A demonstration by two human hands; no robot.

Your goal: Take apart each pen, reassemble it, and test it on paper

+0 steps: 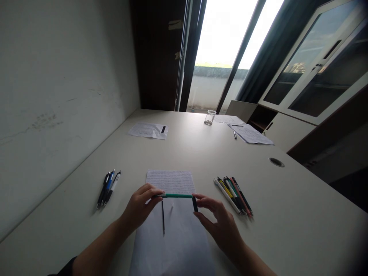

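My left hand (140, 205) pinches the left end of a green pen barrel (175, 196), held level above a sheet of paper (172, 230). My right hand (218, 218) pinches a small black cap or tip (195, 203) at the barrel's right end. A thin black refill (163, 218) lies on the paper just below the barrel. The upper part of the sheet is covered in writing.
Three pens (108, 188) lie in a row at the left; several coloured pens (233, 195) lie at the right. Farther back are a printed sheet (148, 130), a glass jar (209, 117), papers with a pen (250, 133) and a cable hole (276, 162). The wall runs along the left.
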